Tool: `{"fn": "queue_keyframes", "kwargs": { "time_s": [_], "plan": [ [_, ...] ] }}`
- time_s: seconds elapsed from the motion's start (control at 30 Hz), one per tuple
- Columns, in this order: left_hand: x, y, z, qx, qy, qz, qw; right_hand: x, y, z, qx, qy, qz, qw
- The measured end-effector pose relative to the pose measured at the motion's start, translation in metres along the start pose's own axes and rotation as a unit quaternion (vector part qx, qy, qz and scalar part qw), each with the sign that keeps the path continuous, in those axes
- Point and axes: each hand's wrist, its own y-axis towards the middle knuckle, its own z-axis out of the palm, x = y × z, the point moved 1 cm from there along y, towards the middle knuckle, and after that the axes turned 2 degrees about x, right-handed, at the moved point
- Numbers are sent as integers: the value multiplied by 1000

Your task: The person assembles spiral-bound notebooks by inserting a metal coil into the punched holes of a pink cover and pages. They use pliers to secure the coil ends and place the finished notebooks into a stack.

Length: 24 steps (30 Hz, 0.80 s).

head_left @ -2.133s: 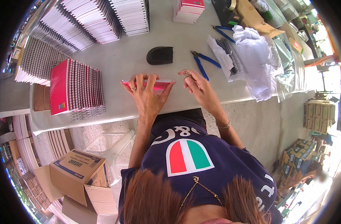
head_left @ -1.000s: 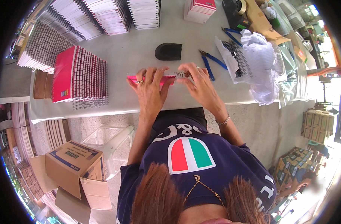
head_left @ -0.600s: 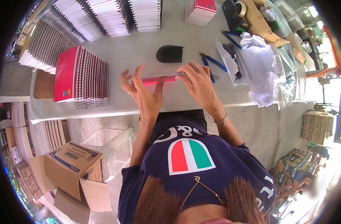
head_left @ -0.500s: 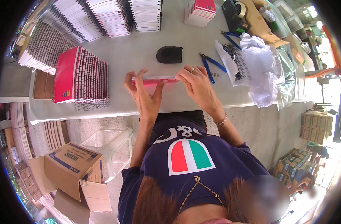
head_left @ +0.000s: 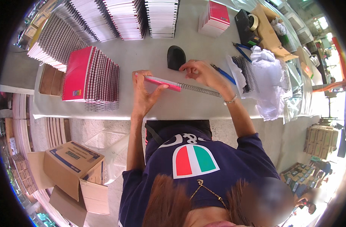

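Observation:
My left hand (head_left: pixel 145 94) is closed on a thin notebook (head_left: pixel 168 84) with a pink-red cover, thumb on the near side and fingers on the far side. A dark wire spiral (head_left: pixel 200 89) sticks out of the notebook's right end, reaching under my right wrist. My right hand (head_left: pixel 205 73) has curled fingers, with its fingertips at the lower right edge of a black rounded piece (head_left: pixel 176 56) on the table. Just right of that hand lie blue-handled cutters (head_left: pixel 224 73), partly hidden by it.
A spiral-bound red notebook stack (head_left: pixel 76 77) stands at left, with several more stacks (head_left: pixel 161 19) behind. A small stack (head_left: pixel 214 20) is farther back. At right are loose spirals (head_left: pixel 245 73), crumpled white wrap (head_left: pixel 269 72), more blue-handled cutters (head_left: pixel 242 51) and a black tape dispenser (head_left: pixel 245 28).
My right hand has left the notebook's end and moved to the black piece, which has turned from lying sideways to pointing away. The spiral now shows, protruding from the notebook, which tilts down rightward.

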Motion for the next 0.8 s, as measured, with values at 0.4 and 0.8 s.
{"fn": "queue_keyframes", "kwargs": {
  "time_s": [0.4, 0.8],
  "plan": [
    [11, 3, 15, 53, 5, 68, 996, -51, 17, 29, -69, 56, -187, 978],
    [7, 9, 24, 84, -120, 42, 988, -14, -33, 3, -20, 488, -143, 861]
  ]
}}
